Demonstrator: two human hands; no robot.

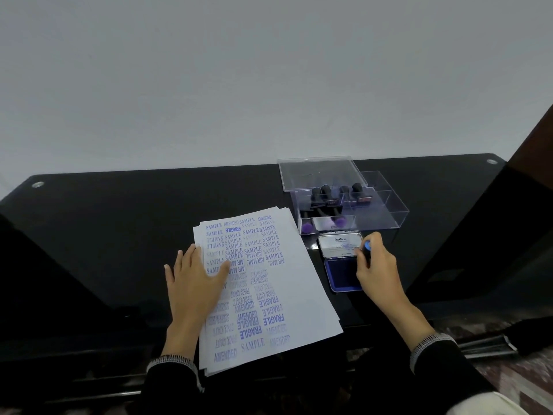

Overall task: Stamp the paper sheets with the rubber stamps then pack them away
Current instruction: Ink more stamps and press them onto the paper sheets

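A stack of white paper sheets (pixel 287 283) lies on the black table, its top sheet covered in blue stamped words. My left hand (pixel 197 283) rests flat on the stack's left side, fingers straight. My right hand (pixel 378 271) grips a rubber stamp with a blue-tipped black handle (pixel 367 246), held down over the open blue ink pad (pixel 341 274). The pad's lid (pixel 339 243) stands open behind it. A clear plastic box (pixel 350 209) behind the pad holds several black-handled stamps.
The box's clear lid (pixel 321 172) leans at its back. The glossy black table (pixel 104 235) stretches left; its front edge is near my wrists. A dark panel (pixel 526 205) rises at the right, with patterned floor below.
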